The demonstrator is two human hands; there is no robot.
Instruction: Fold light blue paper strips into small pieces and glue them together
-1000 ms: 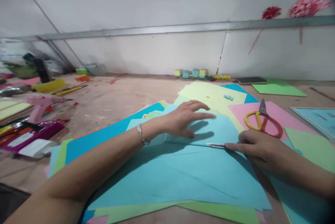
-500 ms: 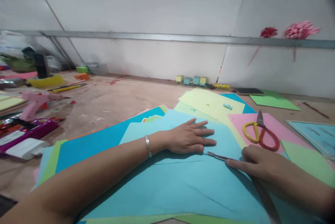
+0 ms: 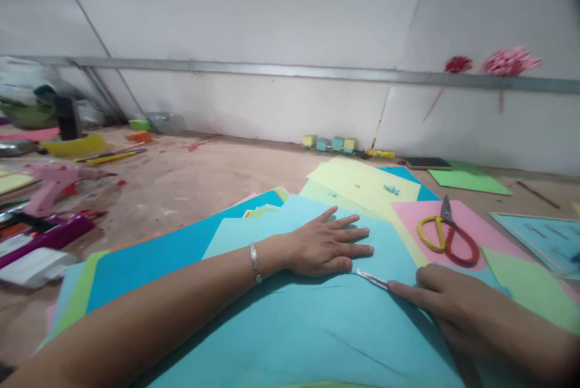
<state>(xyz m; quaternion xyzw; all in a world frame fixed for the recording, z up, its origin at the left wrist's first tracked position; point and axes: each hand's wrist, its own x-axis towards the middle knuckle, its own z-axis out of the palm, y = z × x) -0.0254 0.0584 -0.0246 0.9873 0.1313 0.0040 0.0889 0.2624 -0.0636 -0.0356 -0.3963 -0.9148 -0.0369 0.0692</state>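
My left hand (image 3: 328, 242) lies flat with fingers spread on a light blue sheet of paper (image 3: 290, 327), a silver bangle (image 3: 254, 262) at its wrist. My right hand (image 3: 439, 294) is closed around a slim silver craft knife (image 3: 374, 279), index finger stretched along its top. The knife's tip touches the sheet just right of my left thumb. Thin curved slits or lines show in the sheet below my hands. Most of the knife's handle is hidden in my right hand.
Scissors with yellow and red handles (image 3: 448, 234) lie on pink paper at right. More coloured sheets spread underneath and behind. A pink glue gun (image 3: 49, 185) and a white block (image 3: 38, 267) stand at left. Small yellow and blue blocks (image 3: 330, 144) line the wall.
The view has tilted slightly upward, so everything sits a little lower. The knife's blade now catches more light; its tip stays close to my left thumb. My left hand keeps its place.
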